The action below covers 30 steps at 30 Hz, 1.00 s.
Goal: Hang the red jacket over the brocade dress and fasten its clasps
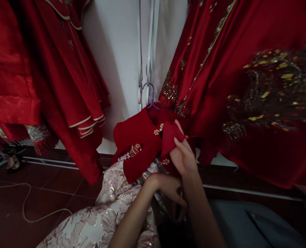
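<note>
A short red jacket [138, 129] with beaded flower fastenings hangs on a purple hanger [152, 96]. My right hand [185, 155] is closed on its front edge, the cloth pinched between thumb and fingers and folded back. Lower down, under the jacket's hem, my left hand [170, 191] bends downward beside my right forearm. Its fingers look curled, and dim light hides what they hold, if anything. Pale pink and silver brocade fabric [116, 203] spreads below the jacket and passes behind my left forearm.
Red garments with cream piping [72, 75] hang at left. At right hangs a large red garment with gold sequins [274, 89]. A white cable [26, 203] lies on the tiled floor. A grey-blue object [248, 224] stands at the lower right, near a white rail [253, 193].
</note>
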Each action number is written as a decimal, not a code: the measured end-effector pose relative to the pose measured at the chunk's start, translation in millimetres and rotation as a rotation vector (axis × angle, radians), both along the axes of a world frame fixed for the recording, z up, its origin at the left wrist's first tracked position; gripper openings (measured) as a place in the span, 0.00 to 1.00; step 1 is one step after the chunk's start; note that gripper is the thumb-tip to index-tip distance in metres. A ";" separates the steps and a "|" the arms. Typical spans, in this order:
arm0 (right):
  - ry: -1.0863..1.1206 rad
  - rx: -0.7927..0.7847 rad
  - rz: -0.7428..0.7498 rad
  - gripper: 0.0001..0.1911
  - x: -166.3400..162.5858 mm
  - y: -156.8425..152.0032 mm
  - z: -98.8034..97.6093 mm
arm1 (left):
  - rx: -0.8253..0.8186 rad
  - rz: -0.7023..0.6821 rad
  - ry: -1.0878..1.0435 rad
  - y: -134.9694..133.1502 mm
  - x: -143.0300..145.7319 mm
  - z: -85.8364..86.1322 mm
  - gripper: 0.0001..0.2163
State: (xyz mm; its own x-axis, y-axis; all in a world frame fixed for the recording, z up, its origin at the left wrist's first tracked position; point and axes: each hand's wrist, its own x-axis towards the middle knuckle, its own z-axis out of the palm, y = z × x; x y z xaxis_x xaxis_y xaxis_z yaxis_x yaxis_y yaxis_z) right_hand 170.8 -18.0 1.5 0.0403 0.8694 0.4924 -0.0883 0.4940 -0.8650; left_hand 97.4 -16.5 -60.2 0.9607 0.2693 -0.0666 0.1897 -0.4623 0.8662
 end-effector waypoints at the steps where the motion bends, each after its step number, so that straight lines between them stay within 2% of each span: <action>1: -0.006 -0.002 0.009 0.33 -0.7 -0.6 1.0 | -0.016 -0.074 0.036 -4.4 -6.3 9.3 0.07; 2: -0.012 -0.005 0.019 0.34 -0.7 -1.2 2.0 | -0.007 -0.072 0.050 -8.1 -15.2 19.6 0.07; 5: -0.037 -0.013 0.037 0.33 2.7 -3.0 4.1 | 0.024 0.103 -0.050 -14.5 -51.4 50.3 0.16; 7: -0.080 -0.003 0.061 0.30 5.4 -4.0 4.3 | -0.001 0.205 -0.165 -13.3 -76.0 64.3 0.17; 8: -0.108 0.000 0.085 0.28 5.9 -4.2 3.9 | 0.015 0.299 -0.233 -10.6 -86.7 67.4 0.16; 11: -0.181 -0.030 0.153 0.25 2.6 -2.1 -0.7 | 0.159 0.767 -0.418 6.4 -109.8 59.9 0.10; 13: -0.198 -0.059 0.126 0.24 -3.3 1.7 -6.8 | 0.261 1.064 -0.417 21.0 -119.1 45.0 0.07; 14: -0.206 -0.063 0.093 0.23 -6.6 4.0 -10.6 | 0.292 1.148 -0.373 27.4 -122.4 37.0 0.05; 16: -0.258 -0.049 0.006 0.19 -12.2 8.3 -18.2 | 0.329 1.192 -0.277 35.8 -126.6 23.7 0.06; 18: -0.372 -0.027 -0.112 0.14 -14.9 11.4 -24.7 | 0.334 1.145 -0.204 37.9 -127.6 16.6 0.12; 20: -0.517 -0.018 -0.218 0.12 -14.7 13.4 -29.7 | 0.317 1.103 -0.149 36.4 -125.7 15.1 0.16; 22: -0.618 -0.039 -0.249 0.10 -13.1 15.6 -34.2 | 0.334 1.094 -0.109 35.2 -122.2 15.8 0.19; 24: -0.630 -0.082 -0.203 0.10 -12.4 18.7 -40.0 | 0.432 1.095 -0.091 37.0 -118.4 15.2 0.18; 26: -0.555 -0.112 -0.123 0.15 -14.0 22.8 -47.4 | 0.553 1.105 -0.087 41.8 -115.5 11.3 0.16; 30: -0.401 -0.076 0.086 0.24 -22.4 31.0 -62.2 | 0.673 1.179 -0.116 55.0 -113.9 -5.1 0.12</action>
State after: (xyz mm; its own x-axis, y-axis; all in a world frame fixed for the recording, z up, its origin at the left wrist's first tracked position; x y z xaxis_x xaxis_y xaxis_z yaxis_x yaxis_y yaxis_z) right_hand 148.4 13.0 -60.6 -0.2165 0.8957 0.3885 0.2250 0.4330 -0.8729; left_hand -16.5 38.5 -65.3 0.1301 0.8749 0.4664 0.7043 -0.4127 0.5776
